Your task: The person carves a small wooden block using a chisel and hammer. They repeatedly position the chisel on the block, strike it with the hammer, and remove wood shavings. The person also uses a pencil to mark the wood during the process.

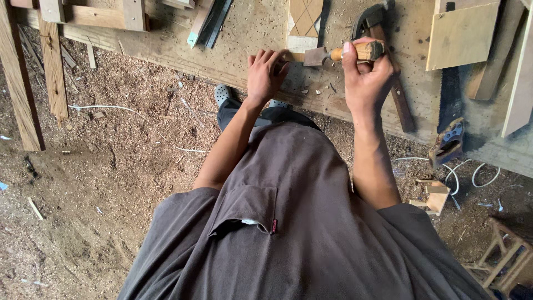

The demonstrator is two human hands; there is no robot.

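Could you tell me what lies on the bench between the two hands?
In the head view, the chisel's metal blade spans the gap between the left hand and right hand, over the bench.

We see soft, even daylight on the bench (250, 33), faint shadows, slight blur below, and wide-angle bending at edges.

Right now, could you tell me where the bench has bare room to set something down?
Bare bench lies between the dark strip and the patterned board. Crowded: around the chisel in the right hand, and rightward by the plywood square and saw.
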